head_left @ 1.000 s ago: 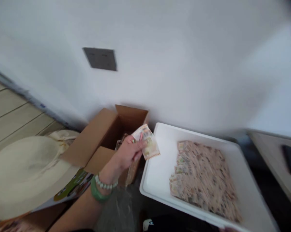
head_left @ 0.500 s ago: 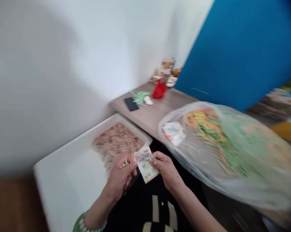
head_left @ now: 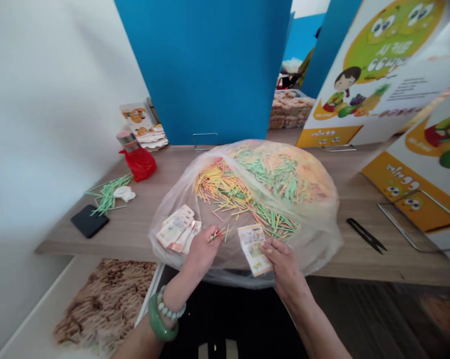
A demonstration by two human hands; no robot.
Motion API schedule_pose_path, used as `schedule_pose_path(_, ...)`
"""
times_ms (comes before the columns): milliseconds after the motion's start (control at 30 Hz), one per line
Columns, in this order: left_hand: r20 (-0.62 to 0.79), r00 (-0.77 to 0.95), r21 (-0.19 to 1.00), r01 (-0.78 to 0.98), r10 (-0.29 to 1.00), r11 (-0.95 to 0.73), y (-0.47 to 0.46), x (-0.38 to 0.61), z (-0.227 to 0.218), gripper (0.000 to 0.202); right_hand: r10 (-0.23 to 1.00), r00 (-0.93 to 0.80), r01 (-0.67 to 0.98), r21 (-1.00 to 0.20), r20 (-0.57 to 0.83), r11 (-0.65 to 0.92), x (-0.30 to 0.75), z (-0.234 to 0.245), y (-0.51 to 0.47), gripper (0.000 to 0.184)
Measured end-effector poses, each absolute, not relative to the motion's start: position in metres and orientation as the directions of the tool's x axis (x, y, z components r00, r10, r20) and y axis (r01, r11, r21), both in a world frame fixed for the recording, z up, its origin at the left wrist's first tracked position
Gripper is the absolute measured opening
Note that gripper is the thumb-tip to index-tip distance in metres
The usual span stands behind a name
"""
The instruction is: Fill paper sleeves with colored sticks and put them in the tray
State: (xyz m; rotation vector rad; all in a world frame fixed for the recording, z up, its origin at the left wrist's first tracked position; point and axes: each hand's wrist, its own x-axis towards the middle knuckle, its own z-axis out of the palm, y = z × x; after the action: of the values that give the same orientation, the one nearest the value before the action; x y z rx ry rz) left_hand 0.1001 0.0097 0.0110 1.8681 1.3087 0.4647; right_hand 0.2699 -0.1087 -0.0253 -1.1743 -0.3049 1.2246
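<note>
My right hand [head_left: 281, 259] pinches a small printed packet [head_left: 253, 247] by its lower edge, over the near rim of a clear plastic bag [head_left: 322, 219]. My left hand [head_left: 202, 247], with a green bangle and bead bracelet on the wrist, is closed on a few coloured sticks [head_left: 219, 233]. The bag lies open on the wooden table [head_left: 359, 199] and holds a big heap of green, yellow and orange sticks [head_left: 258, 182]. A small pile of the same packets [head_left: 176, 230] lies inside the bag just left of my left hand.
A white tray [head_left: 30, 329] full of filled packets sits low at the left. On the table lie a black phone [head_left: 89, 221], loose green sticks [head_left: 107, 192], a red bag [head_left: 141, 163] and black snips [head_left: 365, 234]. Blue partitions and printed boards stand behind.
The view swung right from the cardboard box and white tray to the table. The packet passed from my left hand to my right; my left hand now holds sticks.
</note>
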Motion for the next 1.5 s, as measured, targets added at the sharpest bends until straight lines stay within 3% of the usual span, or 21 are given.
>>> schedule_pose_path(100, -0.147, 0.417, 0.549, 0.789, 0.897, -0.277, 0.025, 0.131, -0.001, 0.014, 0.820, 0.426, -0.561, -0.823, -0.382, -0.092, 0.281, -0.029, -0.099, 0.033)
schedule_pose_path(200, -0.085, 0.462, 0.358, 0.841, 0.883, -0.405, 0.029, 0.147, -0.011, 0.018, 0.808, 0.454, -0.532, -0.841, -0.376, -0.093, 0.288, -0.028, -0.092, 0.029)
schedule_pose_path(333, 0.070, 0.603, 0.279, 0.753, 0.794, -0.596, 0.028, 0.152, -0.010, 0.030, 0.790, 0.456, -0.526, -0.840, -0.409, -0.132, 0.296, -0.026, -0.087, 0.026)
schedule_pose_path(400, 0.171, 0.589, 0.346, 0.714, 0.790, -0.608, 0.025, 0.152, -0.003, 0.041, 0.784, 0.461, -0.520, -0.843, -0.416, -0.141, 0.297, -0.026, -0.086, 0.026)
schedule_pose_path(467, 0.219, 0.480, 0.540, 0.666, 0.850, -0.515, 0.020, 0.151, 0.006, 0.037, 0.787, 0.473, -0.506, -0.853, -0.396, -0.125, 0.296, -0.026, -0.085, 0.027)
schedule_pose_path(533, 0.060, 0.412, 0.816, 0.504, 0.909, -0.283, 0.012, 0.151, 0.013, 0.031, 0.804, 0.477, -0.487, -0.868, -0.356, -0.095, 0.294, -0.025, -0.086, 0.028)
schedule_pose_path(600, -0.213, 0.508, 0.959, 0.271, 0.835, 0.080, 0.005, 0.152, 0.017, 0.037, 0.833, 0.466, -0.453, -0.889, -0.299, -0.065, 0.289, -0.024, -0.088, 0.029)
schedule_pose_path(667, -0.368, 0.610, 0.919, 0.126, 0.702, 0.373, 0.001, 0.152, 0.017, 0.040, 0.864, 0.437, -0.406, -0.912, -0.250, -0.059, 0.282, -0.023, -0.092, 0.030)
schedule_pose_path(733, -0.430, 0.592, 0.868, 0.062, 0.682, 0.493, 0.000, 0.147, 0.016, 0.038, 0.891, 0.396, -0.360, -0.930, -0.220, -0.070, 0.275, -0.021, -0.096, 0.029)
schedule_pose_path(967, -0.465, 0.394, 0.839, -0.091, 0.793, 0.537, -0.003, 0.104, 0.022, 0.030, 0.957, 0.141, -0.412, -0.894, -0.253, -0.176, 0.234, -0.009, -0.091, 0.028)
schedule_pose_path(1067, -0.410, 0.392, 0.884, -0.053, 0.824, 0.465, -0.006, 0.084, 0.022, 0.025, 0.960, 0.162, -0.410, -0.900, -0.229, -0.145, 0.211, -0.007, -0.081, 0.034)
schedule_pose_path(1167, -0.334, 0.403, 0.942, 0.101, 0.852, 0.321, -0.010, 0.061, 0.013, 0.023, 0.971, 0.172, -0.210, -0.969, -0.165, -0.128, 0.197, -0.011, -0.078, 0.019)
schedule_pose_path(1233, -0.301, 0.391, 0.948, 0.219, 0.870, 0.230, -0.012, 0.043, 0.004, 0.023, 0.987, 0.090, 0.012, -0.990, -0.136, -0.138, 0.197, -0.015, -0.078, 0.008)
schedule_pose_path(1300, -0.306, 0.360, 0.935, 0.289, 0.881, 0.206, -0.012, 0.027, -0.006, 0.026, 0.993, 0.056, 0.293, -0.950, -0.101, -0.113, 0.207, -0.017, -0.076, 0.011)
schedule_pose_path(1400, -0.309, 0.358, 0.920, 0.347, 0.881, 0.182, -0.010, 0.011, -0.016, 0.027, 0.992, 0.120, 0.734, -0.677, 0.042, -0.060, 0.232, -0.012, -0.063, 0.020)
schedule_pose_path(1500, -0.133, 0.505, 0.880, 0.456, 0.853, -0.133, -0.009, 0.013, -0.019, 0.018, 0.998, -0.036, 0.940, -0.337, 0.055, 0.052, 0.248, -0.003, -0.041, 0.041)
